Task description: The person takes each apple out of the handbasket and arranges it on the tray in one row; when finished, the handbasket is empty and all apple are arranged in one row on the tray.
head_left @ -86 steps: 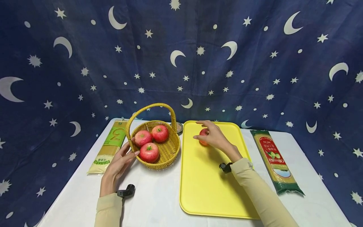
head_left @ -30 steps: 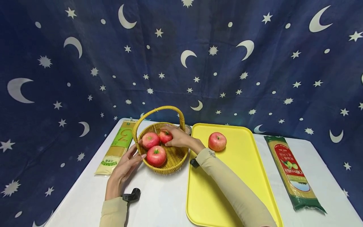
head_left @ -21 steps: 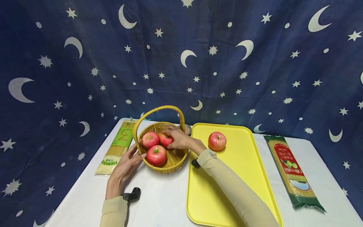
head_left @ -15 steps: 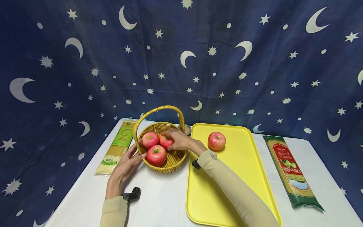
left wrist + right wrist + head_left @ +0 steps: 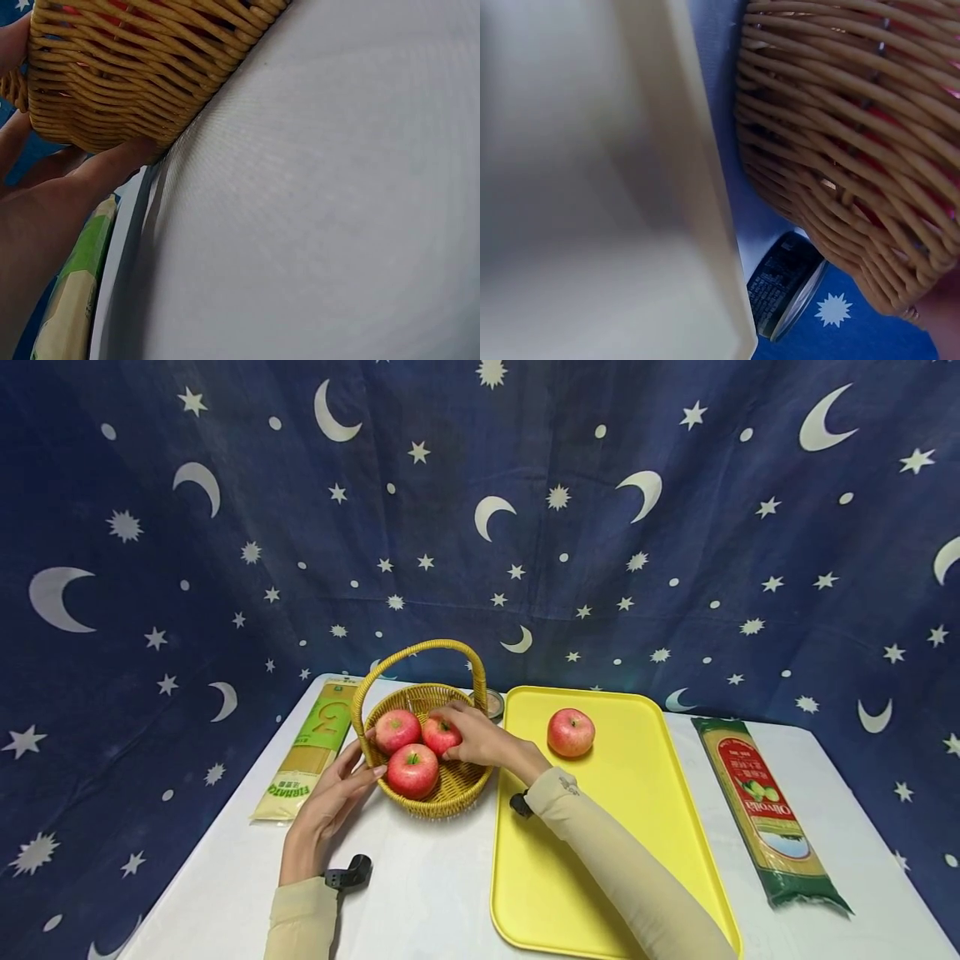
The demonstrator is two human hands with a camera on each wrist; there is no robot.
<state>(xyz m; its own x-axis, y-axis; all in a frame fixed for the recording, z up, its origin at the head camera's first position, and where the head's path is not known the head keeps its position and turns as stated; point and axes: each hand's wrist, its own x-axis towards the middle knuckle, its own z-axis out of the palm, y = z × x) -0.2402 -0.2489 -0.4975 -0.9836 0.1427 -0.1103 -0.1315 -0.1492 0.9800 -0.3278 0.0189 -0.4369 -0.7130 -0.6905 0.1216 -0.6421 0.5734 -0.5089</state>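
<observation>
A yellow wicker basket (image 5: 450, 797) with a tall handle holds three red apples. My left hand (image 5: 330, 797) grips its left side, thumb at the rim; in the left wrist view the fingers (image 5: 112, 169) lie against the woven wall. Inside the basket my right hand (image 5: 480, 737) curls its fingers round the right-hand apple (image 5: 438, 737). The left apple (image 5: 397, 731) and front apple (image 5: 412, 771) sit close beside it. Another apple (image 5: 571, 732) rests on the far part of the yellow tray (image 5: 600, 893). In the right wrist view the basket wall mostly hides my right hand.
A green-labelled noodle pack (image 5: 303, 752) lies left of the basket. On the far right is a pasta pack (image 5: 768, 814) with a red label. A small round tin (image 5: 495, 703) stands behind the basket, near the tray's corner. A starry blue cloth (image 5: 480, 527) hangs behind.
My right hand has gone from above the apple on the tray leftward into the basket and taken hold of an apple, which has shifted slightly frontward. My left hand stays at the basket.
</observation>
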